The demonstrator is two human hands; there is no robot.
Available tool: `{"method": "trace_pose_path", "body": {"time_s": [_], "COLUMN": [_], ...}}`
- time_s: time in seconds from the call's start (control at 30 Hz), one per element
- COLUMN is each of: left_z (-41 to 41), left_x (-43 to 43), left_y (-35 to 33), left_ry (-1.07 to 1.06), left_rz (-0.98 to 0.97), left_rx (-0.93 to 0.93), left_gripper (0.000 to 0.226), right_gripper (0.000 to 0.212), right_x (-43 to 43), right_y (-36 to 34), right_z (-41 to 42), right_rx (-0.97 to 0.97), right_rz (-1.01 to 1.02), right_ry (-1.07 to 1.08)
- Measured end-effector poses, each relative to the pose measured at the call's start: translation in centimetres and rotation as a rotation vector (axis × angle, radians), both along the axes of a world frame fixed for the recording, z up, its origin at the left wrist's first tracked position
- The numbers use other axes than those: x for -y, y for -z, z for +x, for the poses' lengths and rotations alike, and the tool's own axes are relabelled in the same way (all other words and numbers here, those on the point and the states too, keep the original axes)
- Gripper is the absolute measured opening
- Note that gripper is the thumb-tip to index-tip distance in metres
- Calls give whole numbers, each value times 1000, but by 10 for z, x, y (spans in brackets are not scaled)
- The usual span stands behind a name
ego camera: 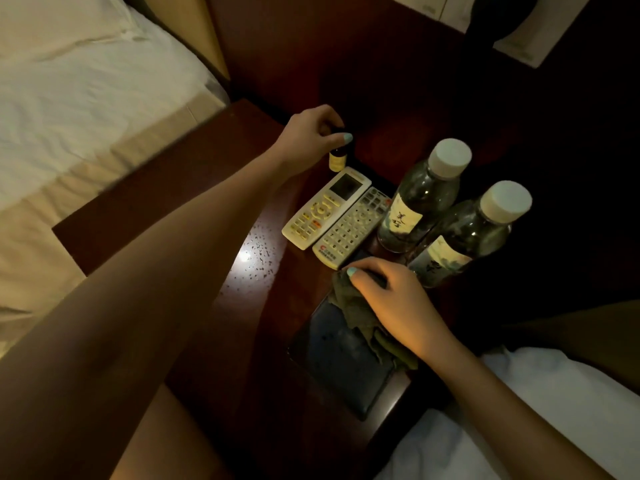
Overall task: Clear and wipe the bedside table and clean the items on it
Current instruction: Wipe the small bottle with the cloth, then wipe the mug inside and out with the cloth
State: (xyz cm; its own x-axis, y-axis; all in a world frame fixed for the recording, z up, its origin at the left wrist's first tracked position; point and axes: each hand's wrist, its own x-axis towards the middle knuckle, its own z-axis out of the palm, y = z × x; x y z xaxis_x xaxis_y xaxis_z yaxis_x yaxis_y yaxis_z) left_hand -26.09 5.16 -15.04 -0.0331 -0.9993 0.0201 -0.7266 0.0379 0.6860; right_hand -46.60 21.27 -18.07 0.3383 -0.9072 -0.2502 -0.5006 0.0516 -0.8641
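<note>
- My left hand [311, 133], upper centre of the frame, has its fingers curled down over the dark cap of one small brown bottle [337, 161], pinching it from above; the bottle stands upright on the table.
- My right hand [394, 299], lower centre-right, has its fingers bent round one bunched green cloth [356, 317] and holds it down on one dark flat device [339, 355]; I cannot tell whether that device is a phone or a tablet.
- Between the hands lie two remotes side by side and touching: a white remote [325, 207] with a small screen, just below the brown bottle, and a grey remote [351, 232] to its right, its lower end near my right thumb.
- To the right of the remotes stand two clear bottles with white caps and paper labels: the upper water bottle [420, 199] and the lower water bottle [464, 237], close together.
- All of these sit on the right part of the dark red bedside table [173, 174]; at mid-frame a glare shows many small specks [256, 247] on the wood.
- One bed [86, 81] with white sheets fills the upper left; more white bedding [554, 393] is at the lower right.
</note>
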Motion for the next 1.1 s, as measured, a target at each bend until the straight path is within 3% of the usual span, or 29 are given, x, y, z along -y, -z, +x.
{"method": "trace_pose_path", "body": {"time_s": [0.27,0.53,0.87,1.1], "left_z": [3,20,67,102], "left_x": [-2,-36,-161,-275], "left_y": [-2,-14,-45,-85], "left_ry": [-1,-116,-294,-419], "left_rz": [53,23,-8,-1], "left_rx": [4,-44,24,-15], "left_gripper": [38,46,45,45], "right_gripper": [20,21,23,23], "right_x": [-2,-23,-82,-114], "right_y": [2,-1,-13,-65], "right_z": [1,10,21,59], "right_rx": [-20,-136,-132,-45], "right_rz": [-9,-27,23,-152], "right_ry": [23,-152,-243,-334]}}
